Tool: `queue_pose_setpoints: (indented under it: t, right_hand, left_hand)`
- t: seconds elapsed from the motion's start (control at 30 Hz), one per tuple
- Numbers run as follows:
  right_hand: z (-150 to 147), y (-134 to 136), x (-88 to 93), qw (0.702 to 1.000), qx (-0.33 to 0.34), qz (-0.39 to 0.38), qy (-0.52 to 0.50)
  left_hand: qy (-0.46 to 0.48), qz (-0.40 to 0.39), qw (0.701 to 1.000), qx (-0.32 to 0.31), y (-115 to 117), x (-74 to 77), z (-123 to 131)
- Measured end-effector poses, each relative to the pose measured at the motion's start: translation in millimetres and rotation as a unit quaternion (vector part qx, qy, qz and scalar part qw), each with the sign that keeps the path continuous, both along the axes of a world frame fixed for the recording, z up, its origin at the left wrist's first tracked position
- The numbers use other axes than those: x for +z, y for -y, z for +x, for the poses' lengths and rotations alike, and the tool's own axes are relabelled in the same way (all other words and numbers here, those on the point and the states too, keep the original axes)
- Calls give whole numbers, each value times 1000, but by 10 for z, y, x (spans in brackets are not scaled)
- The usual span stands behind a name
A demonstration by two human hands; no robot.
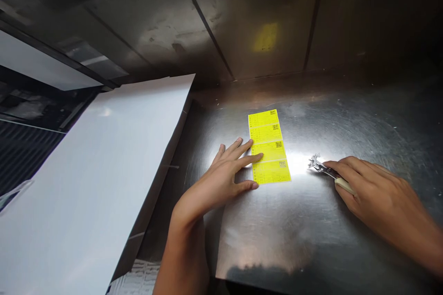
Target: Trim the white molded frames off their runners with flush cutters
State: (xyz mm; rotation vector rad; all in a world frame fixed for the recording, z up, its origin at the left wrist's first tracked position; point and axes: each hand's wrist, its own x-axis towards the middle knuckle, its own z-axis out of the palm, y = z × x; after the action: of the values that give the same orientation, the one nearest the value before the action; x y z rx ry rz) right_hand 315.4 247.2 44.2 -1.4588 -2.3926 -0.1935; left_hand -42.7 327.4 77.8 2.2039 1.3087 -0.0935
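Head view: yellow labels (268,146), four in a strip, lie mid-table (311,239). Left hand (228,170) rests at their 9 o'clock, fingers spread flat, tips touching the strip. Right hand (367,189), at 3 o'clock, grips a small metal tool (320,166). White sheet (90,184) lies far left.

left hand (226,173) flat, fingertips on yellow labels (269,146) | right hand (367,189) holds metal tool (320,166)

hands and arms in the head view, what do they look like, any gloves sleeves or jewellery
Both are bare: the left hand and right hand wear no gloves and no rings that show. The forearms are uncovered as far as the picture reaches, with no sleeve, watch or band in view. Fingernails are short and plain.
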Motion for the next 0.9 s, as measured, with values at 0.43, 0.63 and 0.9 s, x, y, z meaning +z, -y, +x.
queue_pose_setpoints:
  t: [0.43,0.63,0.9]
  right_hand:
    - [-5,-13,-2,1000,5,-1,-3]
    - [-5,-6,9,1000,2,-6,1]
    - [-7,-6,-5,1000,-1,0,3]
  left_hand:
    - [-7,-2,1000,2,-1,13,22]
    - [-9,-6,1000,4,-1,20,24]
    - [-22,-14,1000,4,-2,24,23]
